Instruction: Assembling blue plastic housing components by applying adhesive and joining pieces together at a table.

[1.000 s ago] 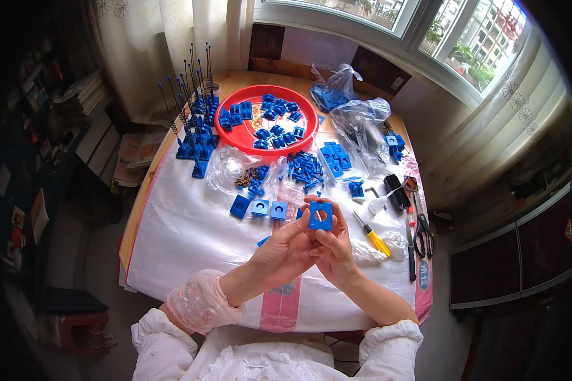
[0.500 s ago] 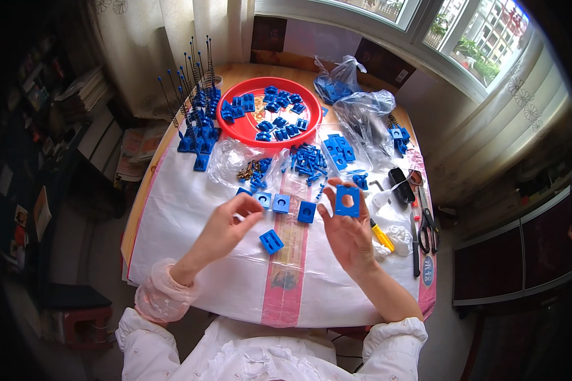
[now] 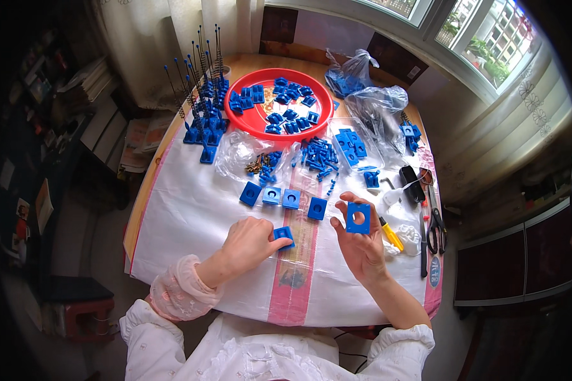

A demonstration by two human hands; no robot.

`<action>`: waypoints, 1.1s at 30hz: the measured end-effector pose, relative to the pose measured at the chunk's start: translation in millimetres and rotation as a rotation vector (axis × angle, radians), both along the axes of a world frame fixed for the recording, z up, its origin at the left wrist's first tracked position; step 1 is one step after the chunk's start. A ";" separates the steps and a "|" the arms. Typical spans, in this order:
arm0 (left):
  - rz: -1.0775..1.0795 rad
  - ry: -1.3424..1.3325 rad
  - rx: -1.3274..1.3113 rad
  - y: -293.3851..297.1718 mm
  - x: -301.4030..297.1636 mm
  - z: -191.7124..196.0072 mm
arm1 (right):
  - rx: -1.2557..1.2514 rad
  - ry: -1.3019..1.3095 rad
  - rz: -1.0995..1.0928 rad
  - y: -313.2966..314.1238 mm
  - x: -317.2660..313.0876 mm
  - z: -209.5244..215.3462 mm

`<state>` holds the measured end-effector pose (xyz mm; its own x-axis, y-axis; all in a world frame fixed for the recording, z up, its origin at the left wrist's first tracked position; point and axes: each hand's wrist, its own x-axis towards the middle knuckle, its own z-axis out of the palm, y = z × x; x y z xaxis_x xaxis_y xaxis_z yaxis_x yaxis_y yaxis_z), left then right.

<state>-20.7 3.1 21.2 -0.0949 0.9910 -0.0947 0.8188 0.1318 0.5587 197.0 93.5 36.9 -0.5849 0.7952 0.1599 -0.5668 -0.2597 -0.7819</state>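
Note:
My left hand (image 3: 250,244) grips a small blue square block (image 3: 283,237) between thumb and fingers, low over the middle of the table. In my right hand (image 3: 362,249) a flat blue plate (image 3: 358,218) with a round hole is held up by the fingertips. Beyond my hands stands a row of blue square pieces: a darker one (image 3: 250,193), two lighter ones side by side (image 3: 271,195), and another (image 3: 317,208) nearer my right hand. Each has a dark round opening.
A red tray (image 3: 234,120) holds several blue parts. Blue rods (image 3: 319,153), screws (image 3: 258,165) and plates (image 3: 349,146) lie before it. Spring-topped blue pieces (image 3: 203,130) stand at the far left. Scissors (image 3: 435,235), a yellow-handled tool (image 3: 393,236) and plastic bags (image 3: 378,108) are on the right.
My left hand has come down and right, taking hold of the blue block that lay on the table. My right hand still holds the plate, slightly lower in the picture.

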 end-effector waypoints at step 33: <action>-0.153 -1.265 -0.287 18.2 -5.1 -3.6 | 0.263 -0.293 -0.070 10.7 10.5 -29.5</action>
<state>-25.8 21.3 17.6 0.3268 0.9132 -0.2433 -0.2327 0.3273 0.9158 207.5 104.1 7.4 -0.5818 0.7890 0.1974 -0.3189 0.0020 -0.9478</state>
